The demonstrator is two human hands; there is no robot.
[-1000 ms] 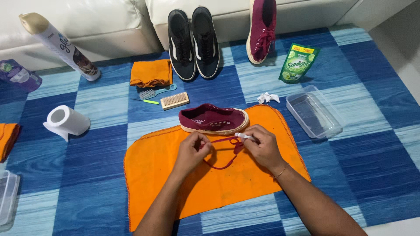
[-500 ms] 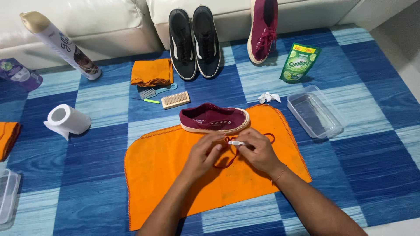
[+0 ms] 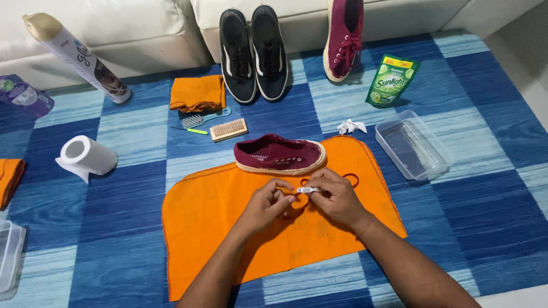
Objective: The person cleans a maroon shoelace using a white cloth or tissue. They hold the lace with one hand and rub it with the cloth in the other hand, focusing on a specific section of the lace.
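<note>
Left hand: the left hand (image 3: 267,204) hovers over the wide orange cloth mat (image 3: 211,228), fingers curled in, fingertips pinching near the dark-red shoelace (image 3: 350,178) — whether it truly grips the lace I cannot tell.
Right hand: the right hand (image 3: 337,197) is closed in a pinch on a small white piece (image 3: 307,189), seemingly a scrap of tissue or wipe, held between thumb and fingers just beside the left fingertips.
Lace: the lace lies partly looped on the mat to the right of the hands, the rest hidden under them.
Shoe: the laceless maroon canvas sneaker with a cream rubber sole (image 3: 279,154) sits on its sole at the mat's far edge, just beyond the hands.
Nearby: a small wooden scrub brush (image 3: 228,129), a pale blue toothbrush-like brush (image 3: 201,119), a folded orange rag (image 3: 197,93), a crumpled white tissue (image 3: 350,126), a clear plastic tray (image 3: 412,144), a green detergent pouch (image 3: 393,79), a white paper roll (image 3: 87,155).
Risk, slip: the white piece is tiny — a loose pinch likely drops it onto the mat.
Risk, tangle: the free loops could knot or snag if the lace is pulled quickly.
Risk, knock: a forward wrist movement may nudge the sneaker off the mat.
Risk, dirt: a lace dragged across the blue checked rug (image 3: 114,199) would probably pick up lint.
</note>
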